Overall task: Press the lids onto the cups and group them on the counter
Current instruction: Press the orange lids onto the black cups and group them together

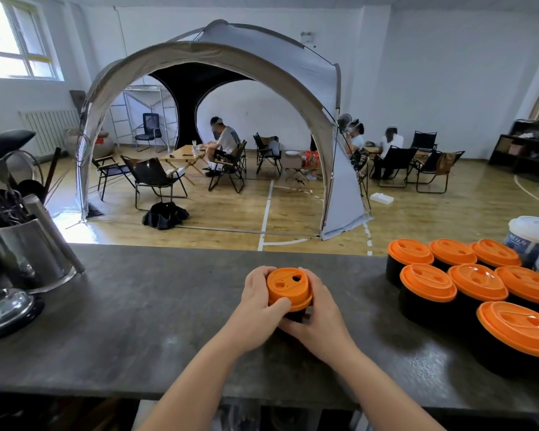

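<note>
Head view takes in a long dark counter running across the frame, with a hall, a tent and seated people beyond it. At the counter's right end stands the group of lidded cups, black cups with orange lids set touching one another in rows; two white tubs sit just behind them. At the left end a steel utensil holder and a shiny domed lid stand well apart from the work.

Near the middle of the counter, apart from the group, one black cup stands upright on the surface with an orange lid on top. The left hand is curled around the lid's left edge, thumb laid over the front rim. The right hand wraps the right side, fingers closed around the cup below the lid.

The step in hand looks like seating this lid. It appears level, though whether the rim has snapped on all round cannot be told. Next comes an even press around the rim, then carrying the cup right to join the group, set down without knocking its neighbours
</note>
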A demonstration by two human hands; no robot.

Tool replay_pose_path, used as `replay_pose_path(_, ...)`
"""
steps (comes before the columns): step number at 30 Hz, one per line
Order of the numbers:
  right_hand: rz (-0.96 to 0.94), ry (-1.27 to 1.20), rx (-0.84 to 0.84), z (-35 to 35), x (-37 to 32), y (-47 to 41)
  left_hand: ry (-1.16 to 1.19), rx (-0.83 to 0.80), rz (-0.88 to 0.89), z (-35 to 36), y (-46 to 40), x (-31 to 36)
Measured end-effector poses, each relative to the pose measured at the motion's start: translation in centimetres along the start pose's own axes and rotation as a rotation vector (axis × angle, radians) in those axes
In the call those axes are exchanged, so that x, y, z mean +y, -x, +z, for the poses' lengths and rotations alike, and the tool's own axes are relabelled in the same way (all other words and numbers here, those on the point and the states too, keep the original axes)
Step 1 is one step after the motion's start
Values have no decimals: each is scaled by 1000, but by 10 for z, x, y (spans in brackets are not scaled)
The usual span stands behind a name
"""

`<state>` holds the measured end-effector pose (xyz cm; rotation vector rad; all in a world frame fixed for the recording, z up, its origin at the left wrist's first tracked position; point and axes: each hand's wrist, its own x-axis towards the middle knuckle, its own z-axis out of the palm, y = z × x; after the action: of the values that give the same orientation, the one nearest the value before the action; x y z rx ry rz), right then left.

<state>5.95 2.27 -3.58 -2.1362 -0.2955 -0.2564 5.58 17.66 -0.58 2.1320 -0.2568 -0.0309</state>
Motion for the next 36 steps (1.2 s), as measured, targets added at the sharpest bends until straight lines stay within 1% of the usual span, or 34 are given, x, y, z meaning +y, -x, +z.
replay_pose_path(3, -21, -5, 30, 8, 1, 3, -62, 106, 25, 6, -2, -2)
replay_pose_path(4, -15, -12, 41, 10, 1, 4, -66, 118, 31, 7, -3, -3)
replay_pose_path(9, -4, 20, 99, 15, 2, 7, -81, 84, 63, 7, -6, -8)
replay_pose_path(13, -7, -27, 56, 15, 0, 6, -68, 43, 65, 1, -7, -6)
replay_pose_path(15, 1, -42, 25, 18, -5, 5, -53, 47, 66, -5, -4, -8)
replay_pose_path(17, 23, -74, 25, 27, -12, 5, -1, 107, 62, -12, 2, -13)
replay_pose_path(20, 41, -147, 85, 52, -23, 4, 122, 216, 21, -25, 13, -27)
replay_pose_path(25, 7, -237, -4, 103, -41, 4, 194, 237, -22, -68, 30, -70)
replay_pose_path(28, -9, -266, 8, 130, -58, 1, 184, 235, -34, -98, 40, -95)
replay_pose_path(33, -20, -266, -9, 177, -88, -14, 215, 360, -96, -137, 43, -129)
replay_pose_path(36, 39, -224, -48, 193, -97, -21, 238, 466, -133, -176, 26, -139)
